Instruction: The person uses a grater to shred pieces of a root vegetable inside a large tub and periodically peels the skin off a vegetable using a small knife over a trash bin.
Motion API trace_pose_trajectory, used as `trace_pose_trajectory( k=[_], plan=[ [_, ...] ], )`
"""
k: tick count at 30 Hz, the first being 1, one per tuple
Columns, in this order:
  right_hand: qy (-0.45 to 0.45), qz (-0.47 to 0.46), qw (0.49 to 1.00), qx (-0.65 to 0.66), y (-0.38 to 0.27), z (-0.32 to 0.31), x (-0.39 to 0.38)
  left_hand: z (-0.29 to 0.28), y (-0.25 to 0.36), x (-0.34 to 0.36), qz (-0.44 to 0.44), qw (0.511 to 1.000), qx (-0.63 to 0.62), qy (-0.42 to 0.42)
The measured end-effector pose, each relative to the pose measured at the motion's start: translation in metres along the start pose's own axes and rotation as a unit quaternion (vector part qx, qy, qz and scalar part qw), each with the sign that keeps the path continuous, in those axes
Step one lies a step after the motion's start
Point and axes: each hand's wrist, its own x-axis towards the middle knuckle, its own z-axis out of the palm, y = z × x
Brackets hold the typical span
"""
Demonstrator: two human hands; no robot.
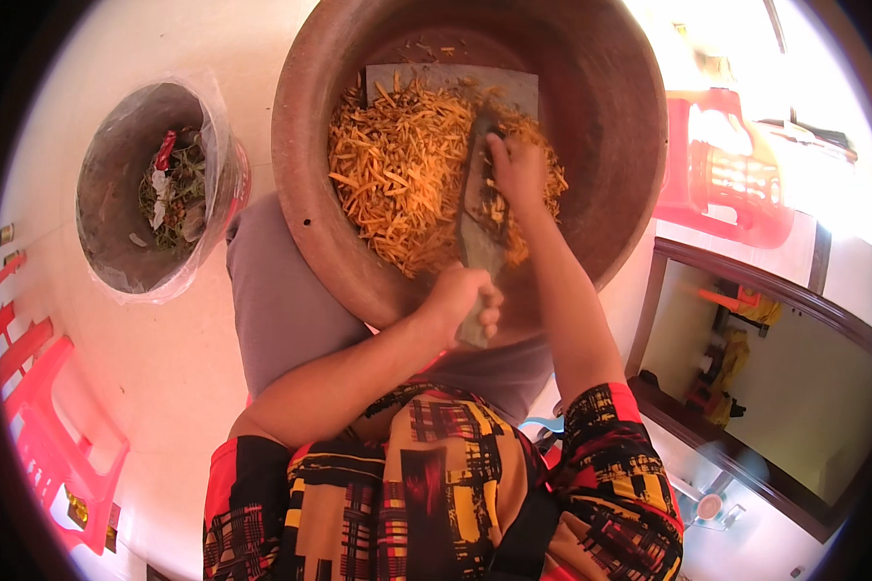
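A large brown basin (pixel 630 126) rests against my legs, with a heap of orange-yellow shredded strips (pixel 397 165) in it. My left hand (pixel 462 302) is closed round the near end of a long grey grater board (pixel 480 247), which slants down into the basin over the shreds. Over the board's middle, my right hand (pixel 520 174) is curled with its thumb toward the board's far part. Its palm side is hidden, so what it presses there cannot be made out. Behind the heap, a flat grey board (pixel 513 87) lies across the basin.
On the left stands a bin (pixel 92 208) lined with clear plastic, holding green scraps and a red wrapper. Red plastic chairs (pixel 53 426) are at the far left. A red plastic jug (pixel 727 174) stands right of the basin, near a dark-framed glass-topped table (pixel 804 397).
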Motion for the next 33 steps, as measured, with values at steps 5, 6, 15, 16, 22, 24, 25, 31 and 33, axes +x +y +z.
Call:
trace_pose_trajectory(
  k=[5, 6, 15, 16, 22, 24, 25, 31, 33],
  plan=[
    [-0.031, 0.022, 0.997, -0.060, -0.006, 0.004, 0.010, -0.001, 0.003, 0.000, -0.001, 1.000, -0.006, 0.003],
    [-0.024, 0.023, 0.997, -0.066, -0.005, 0.003, 0.010, -0.001, 0.002, 0.001, -0.006, 1.000, -0.010, 0.004],
    [-0.033, -0.024, 0.998, -0.053, -0.009, -0.008, -0.012, 0.001, 0.001, -0.004, 0.009, 0.999, 0.030, 0.022],
    [-0.020, -0.016, 0.998, -0.058, -0.004, -0.003, -0.007, 0.004, 0.000, -0.005, 0.014, 0.999, 0.035, 0.036],
    [-0.034, 0.033, 0.995, -0.085, 0.003, 0.016, 0.021, -0.007, 0.000, 0.003, 0.006, 1.000, 0.020, -0.016],
    [-0.033, 0.041, 0.996, -0.065, 0.010, 0.022, 0.025, -0.005, 0.002, 0.003, 0.004, 1.000, 0.018, -0.012],
    [-0.029, 0.048, 0.998, -0.042, 0.015, 0.022, 0.026, -0.002, 0.004, 0.001, 0.003, 1.000, 0.018, -0.010],
    [-0.055, 0.098, 0.982, 0.151, 0.015, -0.003, -0.006, -0.008, 0.003, 0.005, -0.005, 1.000, 0.017, -0.023],
    [-0.010, -0.031, 0.989, 0.143, -0.001, -0.019, -0.025, -0.008, 0.003, 0.004, 0.006, 0.999, 0.030, -0.015]
  ],
)
